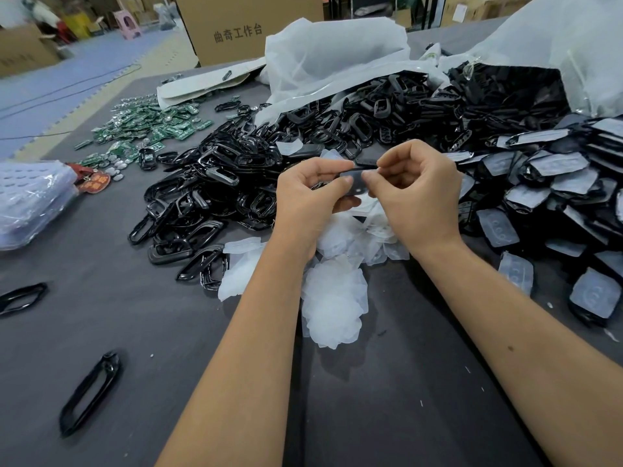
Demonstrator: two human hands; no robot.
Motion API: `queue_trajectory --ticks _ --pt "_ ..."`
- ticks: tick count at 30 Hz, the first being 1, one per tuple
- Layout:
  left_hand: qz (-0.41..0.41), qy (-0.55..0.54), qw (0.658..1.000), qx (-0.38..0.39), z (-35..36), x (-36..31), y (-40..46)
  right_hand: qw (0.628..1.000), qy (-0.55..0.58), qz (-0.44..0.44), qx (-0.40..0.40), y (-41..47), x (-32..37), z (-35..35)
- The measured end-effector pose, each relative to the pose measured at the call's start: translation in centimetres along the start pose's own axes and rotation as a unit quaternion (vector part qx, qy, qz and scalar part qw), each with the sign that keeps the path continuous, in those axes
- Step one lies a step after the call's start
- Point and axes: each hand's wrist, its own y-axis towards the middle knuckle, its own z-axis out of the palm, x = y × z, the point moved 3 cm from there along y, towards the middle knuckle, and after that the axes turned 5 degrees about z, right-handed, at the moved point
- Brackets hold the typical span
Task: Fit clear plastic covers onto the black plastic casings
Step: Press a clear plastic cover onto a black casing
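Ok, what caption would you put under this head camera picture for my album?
Two hands, left hand and right hand, hold a black casing above the pile of clear covers on a grey table.

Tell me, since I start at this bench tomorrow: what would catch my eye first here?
Both hands, left and right, meet mid-table, pinching one black casing above a heap of clear covers. Behind them sprawls a big pile of black frames, spilling from a white bag. Green circuit boards lie scattered far left; covered casings stack up on the right.
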Motion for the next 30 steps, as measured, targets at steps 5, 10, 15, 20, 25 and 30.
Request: queue_trajectory --ticks 5,10,15,20,25,30 --pt "-0.003 -0.005 1.0 0.004 0.0 0.0 0.0 1.0 -0.012 -0.01 -0.011 -0.2 0.1 0.0" --pt "-0.005 -0.006 1.0 0.004 0.0 0.0 0.0 0.999 -0.031 -0.03 -0.028 -0.4 0.4 0.0" --pt "-0.008 -0.002 1.0 0.005 0.1 0.0 0.0 0.997 -0.055 -0.035 -0.042 -0.4 0.5 -0.1" --pt "-0.01 -0.005 1.0 0.007 0.1 0.0 -0.1 0.997 -0.054 -0.034 -0.05 -0.4 0.4 -0.2" --pt "-0.019 -0.035 0.999 0.012 0.0 -0.3 -0.2 0.987 0.106 0.119 0.021 0.3 -1.0 0.0" --pt "-0.023 -0.048 0.998 0.016 0.1 -0.5 -0.3 0.941 0.244 0.214 0.096 0.4 -1.7 0.6"
